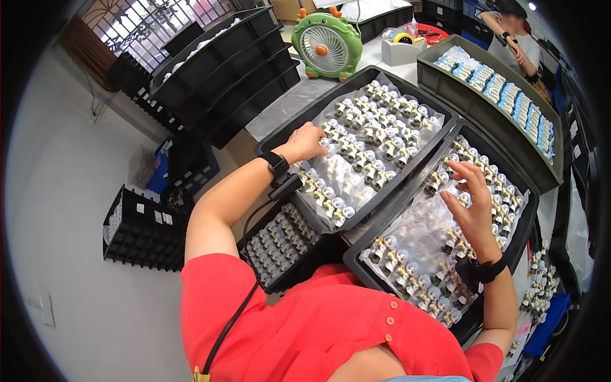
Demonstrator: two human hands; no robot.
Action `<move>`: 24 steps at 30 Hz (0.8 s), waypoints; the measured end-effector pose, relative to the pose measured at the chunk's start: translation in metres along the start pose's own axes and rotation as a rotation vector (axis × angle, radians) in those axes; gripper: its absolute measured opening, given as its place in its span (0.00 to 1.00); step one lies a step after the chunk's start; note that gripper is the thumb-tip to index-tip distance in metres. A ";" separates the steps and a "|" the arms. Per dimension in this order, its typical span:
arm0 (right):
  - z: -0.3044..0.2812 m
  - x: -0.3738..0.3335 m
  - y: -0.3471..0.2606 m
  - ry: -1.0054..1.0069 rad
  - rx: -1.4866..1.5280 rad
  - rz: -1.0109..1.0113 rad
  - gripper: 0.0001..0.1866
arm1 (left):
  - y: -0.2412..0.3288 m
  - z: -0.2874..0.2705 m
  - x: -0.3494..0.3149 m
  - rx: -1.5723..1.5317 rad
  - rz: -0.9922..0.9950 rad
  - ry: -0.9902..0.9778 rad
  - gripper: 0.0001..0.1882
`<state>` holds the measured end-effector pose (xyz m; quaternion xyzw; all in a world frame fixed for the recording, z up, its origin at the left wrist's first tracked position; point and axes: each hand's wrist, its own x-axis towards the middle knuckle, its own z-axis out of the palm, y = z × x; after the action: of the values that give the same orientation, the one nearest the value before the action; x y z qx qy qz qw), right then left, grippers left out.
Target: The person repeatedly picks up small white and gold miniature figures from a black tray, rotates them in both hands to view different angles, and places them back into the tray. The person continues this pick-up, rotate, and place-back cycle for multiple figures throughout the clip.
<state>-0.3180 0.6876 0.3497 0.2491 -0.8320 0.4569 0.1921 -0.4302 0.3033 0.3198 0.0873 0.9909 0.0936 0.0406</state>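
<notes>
My left hand reaches over the left edge of a black tray filled with rows of small white-and-gold figurines. Its thumb and fingertips are closed around one figurine at the end of a row. Over a second black tray, nearer on the right, my right hand hovers with thumb and fingers apart and nothing held. Similar figurines stand in rows there, some hidden under the right hand and wrist. Crumpled clear plastic film lies in the gap between those rows.
Behind the trays stands a green cartoon fan. A grey-green bin of blue-and-white pieces is at the back right, near another person. Stacked black crates rise at left. A lower tray sits beneath my left arm.
</notes>
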 end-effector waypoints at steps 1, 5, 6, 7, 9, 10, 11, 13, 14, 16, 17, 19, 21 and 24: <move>0.000 0.000 0.000 -0.004 -0.005 -0.001 0.25 | 0.001 -0.001 0.000 0.006 -0.005 -0.015 0.26; 0.000 0.001 0.000 -0.020 -0.012 -0.001 0.24 | 0.003 0.001 -0.005 0.020 -0.019 -0.027 0.24; 0.000 0.001 0.000 -0.020 -0.008 0.001 0.24 | 0.003 0.001 -0.006 0.020 -0.019 -0.017 0.24; 0.000 0.001 -0.001 -0.019 -0.003 0.004 0.23 | 0.003 0.001 -0.007 0.021 -0.016 -0.023 0.23; 0.000 0.001 0.000 -0.017 0.005 0.008 0.23 | 0.004 -0.002 -0.008 0.023 -0.009 -0.037 0.22; 0.000 0.001 0.001 -0.015 0.008 0.010 0.22 | 0.006 -0.004 -0.009 0.053 -0.009 -0.033 0.22; 0.000 0.001 0.003 -0.012 0.011 0.012 0.22 | 0.009 -0.006 -0.010 0.084 -0.008 -0.028 0.22; -0.002 -0.001 0.006 -0.029 0.006 0.009 0.21 | 0.017 -0.004 -0.006 0.138 0.026 -0.042 0.23; -0.002 0.001 0.007 -0.036 0.003 0.009 0.21 | 0.016 -0.006 -0.005 0.173 0.019 -0.046 0.23; -0.003 0.002 0.007 -0.072 0.023 0.024 0.19 | 0.018 -0.006 -0.003 0.208 0.021 -0.059 0.23; -0.004 0.003 0.008 -0.092 0.033 0.033 0.18 | 0.019 -0.011 -0.006 0.217 0.014 -0.060 0.24; -0.010 -0.001 0.015 -0.196 -0.008 0.112 0.17 | 0.032 -0.023 -0.008 0.244 0.050 -0.060 0.23; -0.016 -0.006 0.027 -0.359 -0.126 0.119 0.16 | 0.045 -0.038 -0.014 0.151 0.117 -0.013 0.23; -0.032 -0.014 0.031 -0.610 -0.327 0.203 0.20 | 0.107 -0.055 -0.029 -0.292 0.208 -0.086 0.21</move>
<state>-0.3222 0.7326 0.3373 0.2559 -0.9338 0.2390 -0.0739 -0.3899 0.3915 0.3962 0.1862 0.9499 0.2361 0.0852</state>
